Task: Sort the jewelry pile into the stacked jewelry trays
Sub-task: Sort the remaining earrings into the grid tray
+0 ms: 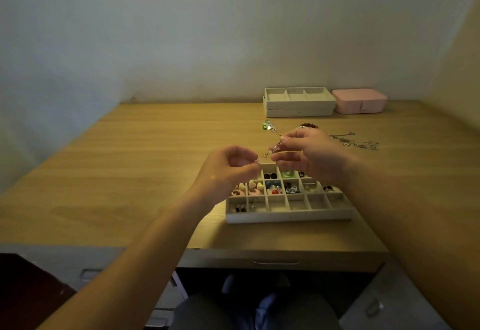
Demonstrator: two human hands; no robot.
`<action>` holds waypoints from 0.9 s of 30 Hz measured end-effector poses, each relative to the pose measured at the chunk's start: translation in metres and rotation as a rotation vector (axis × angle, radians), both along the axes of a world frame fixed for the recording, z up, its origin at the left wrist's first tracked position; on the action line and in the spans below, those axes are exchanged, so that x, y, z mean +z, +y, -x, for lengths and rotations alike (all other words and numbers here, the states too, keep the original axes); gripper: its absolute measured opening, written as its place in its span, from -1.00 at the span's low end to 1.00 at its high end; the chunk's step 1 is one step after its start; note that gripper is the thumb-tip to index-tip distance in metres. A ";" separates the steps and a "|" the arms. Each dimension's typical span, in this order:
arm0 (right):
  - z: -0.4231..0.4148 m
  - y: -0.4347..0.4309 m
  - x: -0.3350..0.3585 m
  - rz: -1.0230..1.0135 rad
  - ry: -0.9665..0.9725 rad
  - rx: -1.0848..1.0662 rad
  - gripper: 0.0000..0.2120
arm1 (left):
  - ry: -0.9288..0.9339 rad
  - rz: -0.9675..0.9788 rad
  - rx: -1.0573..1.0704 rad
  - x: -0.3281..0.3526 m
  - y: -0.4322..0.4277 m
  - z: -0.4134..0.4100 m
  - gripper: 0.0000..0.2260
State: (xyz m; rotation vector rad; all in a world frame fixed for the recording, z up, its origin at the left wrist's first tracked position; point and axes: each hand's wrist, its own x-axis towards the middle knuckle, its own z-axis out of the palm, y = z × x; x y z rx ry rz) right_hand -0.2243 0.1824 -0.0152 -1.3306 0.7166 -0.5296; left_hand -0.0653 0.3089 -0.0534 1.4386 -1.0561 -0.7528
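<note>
A white compartment tray (288, 216) lies on the desk in front of me, several of its cells holding earrings and beads. Above its far edge my left hand (228, 166) and my right hand (309, 153) both pinch a thin chain bracelet (270, 152) with small pale charms, stretched between them. Its far end trails back toward green and silver charms (267, 126) on the desk. Beaded bracelets (309, 125) lie just behind my right hand, partly hidden. Silver chains (355, 142) lie to the right. Two stacked white trays (298, 102) stand at the back.
A pink jewelry box (359, 100) sits at the back right next to the stacked trays. The wooden desk (145, 163) meets walls behind and at the right. A drawer front (275, 262) runs under the desk edge, my knees below it.
</note>
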 end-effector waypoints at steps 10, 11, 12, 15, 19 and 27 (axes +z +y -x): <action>0.009 0.014 -0.012 0.233 0.212 0.131 -0.84 | -0.427 -0.048 0.014 -0.017 0.022 -0.005 -0.88; 0.007 0.016 -0.013 0.262 0.239 0.149 -0.84 | -0.459 -0.063 0.016 -0.017 0.024 -0.004 -0.87; 0.006 0.018 -0.015 0.291 0.268 0.165 -0.85 | -0.493 -0.073 0.015 -0.018 0.026 -0.003 -0.85; 0.003 0.023 -0.016 0.358 0.338 0.211 -0.87 | -0.614 -0.098 -0.025 -0.018 0.028 0.000 -0.88; -0.002 0.026 -0.018 0.423 0.400 0.258 -0.89 | -0.754 -0.181 -0.050 -0.018 0.028 0.000 -0.95; -0.010 0.028 -0.027 0.598 0.504 0.285 -0.94 | -0.815 -0.267 -0.120 -0.014 0.026 -0.002 -0.93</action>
